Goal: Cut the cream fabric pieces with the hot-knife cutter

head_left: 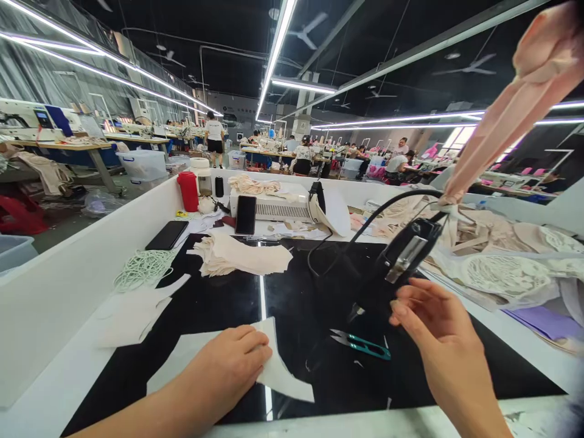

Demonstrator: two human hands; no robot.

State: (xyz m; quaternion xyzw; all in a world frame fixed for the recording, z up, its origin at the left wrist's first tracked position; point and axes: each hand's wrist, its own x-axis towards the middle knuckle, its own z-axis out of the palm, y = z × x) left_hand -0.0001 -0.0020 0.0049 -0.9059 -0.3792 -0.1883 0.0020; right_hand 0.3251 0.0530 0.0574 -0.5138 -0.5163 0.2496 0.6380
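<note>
My left hand (228,368) lies over a white fabric piece (285,380) on the black tabletop, its fingers bent together on the piece near one edge. Part of the piece is hidden under the palm. My right hand (449,340) is raised at the right, thumb and fingers curved apart with nothing between them. Just beyond its fingertips hangs a black corded hand tool (396,261) with a metal tip, tilted and slung from a knotted pink cloth strip (506,115). Teal thread snips (365,345) lie between the hands, below the tool's tip.
A stack of cream fabric pieces (241,254) lies ahead. White pieces (137,316), green cord (143,269) and a black phone (167,235) are at left. Lace garments (506,267) pile up at right. A lamp (326,207) and red cup (188,191) stand behind; low white walls (91,243) edge the table.
</note>
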